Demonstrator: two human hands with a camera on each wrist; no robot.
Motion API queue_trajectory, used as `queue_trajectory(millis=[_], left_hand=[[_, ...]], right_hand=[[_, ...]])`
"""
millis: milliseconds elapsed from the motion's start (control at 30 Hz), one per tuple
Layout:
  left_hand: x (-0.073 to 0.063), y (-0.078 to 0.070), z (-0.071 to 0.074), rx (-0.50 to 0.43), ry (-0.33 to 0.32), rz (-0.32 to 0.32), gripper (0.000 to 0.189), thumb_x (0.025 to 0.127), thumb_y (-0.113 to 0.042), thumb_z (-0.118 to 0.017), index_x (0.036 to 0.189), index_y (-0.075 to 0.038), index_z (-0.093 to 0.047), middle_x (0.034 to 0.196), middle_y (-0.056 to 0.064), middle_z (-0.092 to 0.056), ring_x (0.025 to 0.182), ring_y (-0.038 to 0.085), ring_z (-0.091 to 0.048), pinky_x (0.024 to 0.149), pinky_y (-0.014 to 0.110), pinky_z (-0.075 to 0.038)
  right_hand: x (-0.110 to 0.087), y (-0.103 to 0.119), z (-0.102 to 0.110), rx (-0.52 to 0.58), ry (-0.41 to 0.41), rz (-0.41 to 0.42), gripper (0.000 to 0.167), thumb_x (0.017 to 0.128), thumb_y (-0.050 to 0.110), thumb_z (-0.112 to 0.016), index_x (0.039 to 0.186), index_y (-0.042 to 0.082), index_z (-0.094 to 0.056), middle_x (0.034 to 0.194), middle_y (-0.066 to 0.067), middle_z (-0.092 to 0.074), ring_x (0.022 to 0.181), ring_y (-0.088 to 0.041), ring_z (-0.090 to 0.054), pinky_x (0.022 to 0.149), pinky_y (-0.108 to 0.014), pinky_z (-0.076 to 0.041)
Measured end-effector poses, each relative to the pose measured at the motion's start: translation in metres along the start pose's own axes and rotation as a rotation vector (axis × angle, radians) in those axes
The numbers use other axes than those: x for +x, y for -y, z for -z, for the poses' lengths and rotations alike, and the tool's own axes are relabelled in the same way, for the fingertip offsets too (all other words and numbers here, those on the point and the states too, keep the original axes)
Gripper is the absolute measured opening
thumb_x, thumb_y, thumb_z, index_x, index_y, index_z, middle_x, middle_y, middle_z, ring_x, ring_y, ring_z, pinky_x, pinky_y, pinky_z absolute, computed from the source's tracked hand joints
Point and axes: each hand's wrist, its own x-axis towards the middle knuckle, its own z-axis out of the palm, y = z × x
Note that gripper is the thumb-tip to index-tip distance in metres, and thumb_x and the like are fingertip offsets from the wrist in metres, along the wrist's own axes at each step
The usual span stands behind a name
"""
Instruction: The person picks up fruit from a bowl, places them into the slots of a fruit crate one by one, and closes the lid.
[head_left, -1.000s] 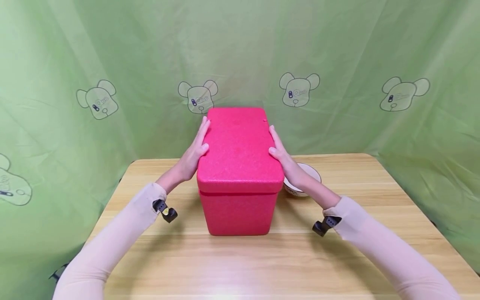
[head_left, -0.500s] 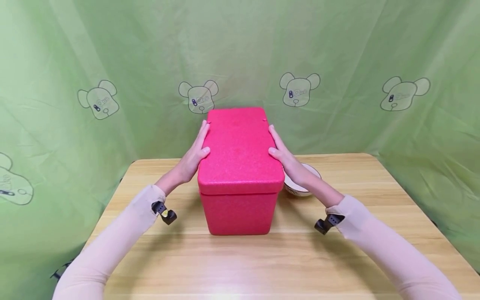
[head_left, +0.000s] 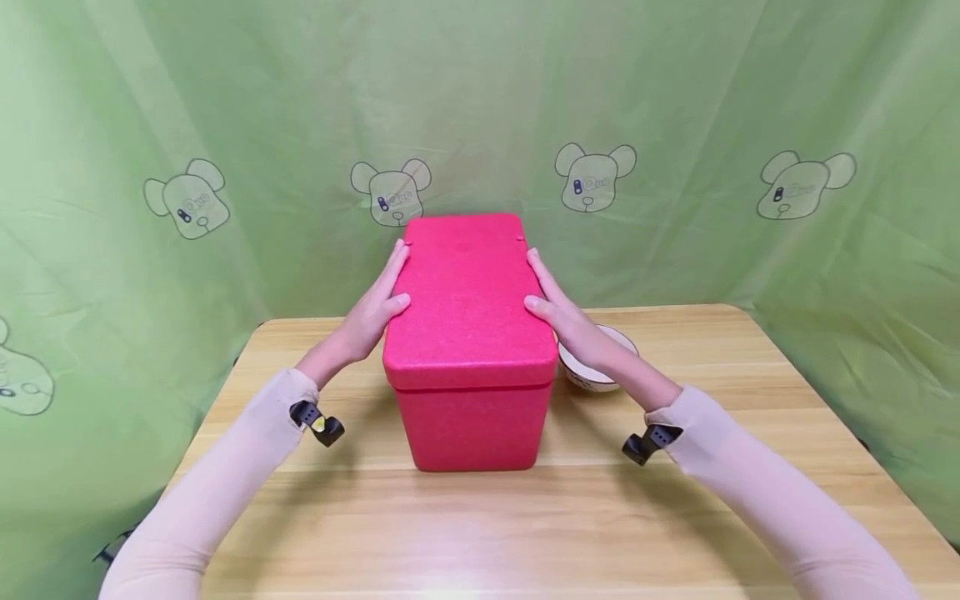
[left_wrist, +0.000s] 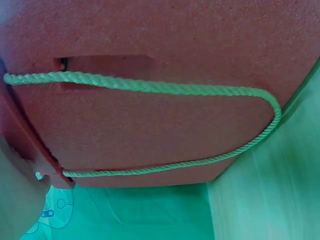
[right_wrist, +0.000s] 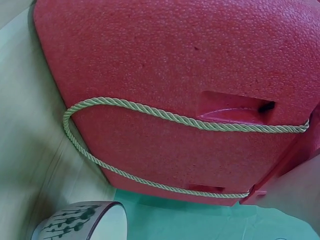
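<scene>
A red foam box point(head_left: 474, 429) with its lid point(head_left: 468, 300) on stands on the wooden table, in the middle of the head view. Along the lid's left side lies my left hand point(head_left: 371, 315), fingers straight and thumb over the top edge. My right hand point(head_left: 573, 327) mirrors it on the right side, its thumb also at the top edge. Each wrist view shows a twisted rope loop, a left rope point(left_wrist: 165, 87) and a right rope point(right_wrist: 175, 117), hanging down the box's side below the lid. Beside my right forearm, a white patterned bowl point(right_wrist: 82, 222) is partly hidden in the head view.
The wooden table point(head_left: 720, 367) has its far edge close to a green cloth backdrop point(head_left: 480, 100) printed with bear heads. That cloth also encloses the left and right sides. A black camera mount point(head_left: 318, 422) sits on the left sleeve, another mount point(head_left: 651, 443) on the right.
The lid and both hands have shifted slightly left, while the box's bottom has moved less. The head view itself has also shifted a little. Both hands keep their places on the lid's sides.
</scene>
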Motion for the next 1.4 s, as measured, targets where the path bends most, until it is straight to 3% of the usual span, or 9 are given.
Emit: queue_trajectory(millis=[267, 700, 1000, 1167, 1400], left_hand=[[0.002, 0.002, -0.001, -0.059, -0.011, 0.015, 0.075, 0.099, -0.024, -0.037, 0.164, -0.008, -0.004, 0.174, 0.006, 0.008, 0.161, 0.019, 0.005, 0.130, 0.052, -0.003], [0.004, 0.001, -0.009, -0.032, 0.007, 0.008, 0.077, 0.099, -0.029, -0.038, 0.165, -0.011, -0.003, 0.174, 0.003, 0.008, 0.160, 0.016, 0.006, 0.130, 0.054, -0.004], [-0.006, -0.017, -0.001, -0.012, 0.049, 0.059, 0.085, 0.098, -0.032, -0.047, 0.164, -0.010, 0.002, 0.172, -0.004, 0.013, 0.159, 0.013, 0.010, 0.130, 0.049, -0.002], [-0.003, -0.015, 0.003, -0.009, 0.058, 0.035, 0.089, 0.096, -0.032, -0.050, 0.164, -0.013, 0.004, 0.172, -0.006, 0.015, 0.159, 0.011, 0.010, 0.130, 0.053, -0.005], [-0.007, -0.005, -0.003, 0.016, 0.061, -0.016, 0.087, 0.095, -0.029, -0.046, 0.164, -0.008, 0.003, 0.173, 0.005, 0.013, 0.160, 0.017, 0.009, 0.130, 0.054, -0.004]], right_hand=[[-0.001, 0.002, 0.000, -0.010, 0.012, -0.010, 0.074, 0.105, 0.032, -0.039, 0.165, 0.026, 0.004, 0.172, 0.013, 0.009, 0.159, -0.011, 0.009, 0.130, -0.050, 0.000], [-0.009, -0.003, 0.010, 0.000, 0.024, -0.003, 0.073, 0.107, 0.027, -0.040, 0.165, 0.023, 0.003, 0.171, 0.014, 0.008, 0.159, -0.010, 0.009, 0.130, -0.048, 0.000], [-0.018, 0.009, 0.012, -0.155, 0.063, -0.029, 0.079, 0.106, 0.032, -0.047, 0.164, 0.030, 0.006, 0.172, 0.011, 0.009, 0.159, -0.014, 0.007, 0.130, -0.054, -0.003], [-0.014, 0.008, 0.010, -0.174, 0.053, 0.025, 0.079, 0.106, 0.030, -0.048, 0.164, 0.023, 0.005, 0.172, 0.010, 0.009, 0.160, -0.014, 0.007, 0.130, -0.054, -0.002], [-0.016, -0.003, 0.005, -0.187, 0.038, 0.086, 0.077, 0.106, 0.019, -0.046, 0.165, 0.018, 0.004, 0.173, 0.004, 0.009, 0.160, -0.019, 0.008, 0.129, -0.055, 0.000]])
